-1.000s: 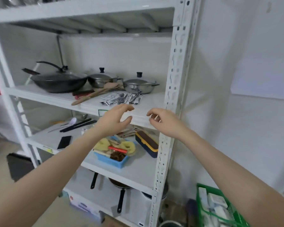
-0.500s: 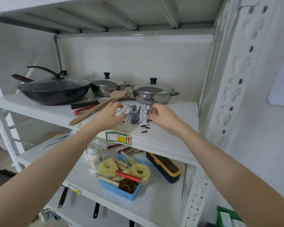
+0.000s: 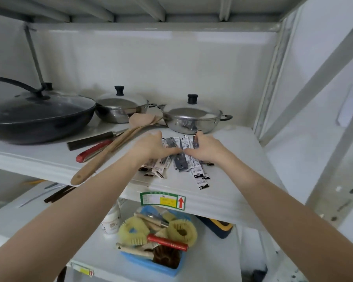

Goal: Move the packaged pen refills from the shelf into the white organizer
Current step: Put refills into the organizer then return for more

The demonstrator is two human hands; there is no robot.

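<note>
Both hands are on the shelf (image 3: 222,143), cupped round the heap of packaged pen refills (image 3: 179,159). The left hand (image 3: 151,148) and right hand (image 3: 205,149) curl inward from either side, thumbs nearly meeting over the middle packets. More packets fan out beneath the fingers toward the shelf's front edge; whether any are truly gripped I cannot tell.

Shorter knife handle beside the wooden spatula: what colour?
Red, on the knife handle lying left of the wooden spatula; head view shows it.

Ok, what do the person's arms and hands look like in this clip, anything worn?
Both forearms are bare as far as the frame shows: no sleeves in view. The left hand and right hand show no gloves. No watch or bracelet at either wrist, and no rings visible.
</note>
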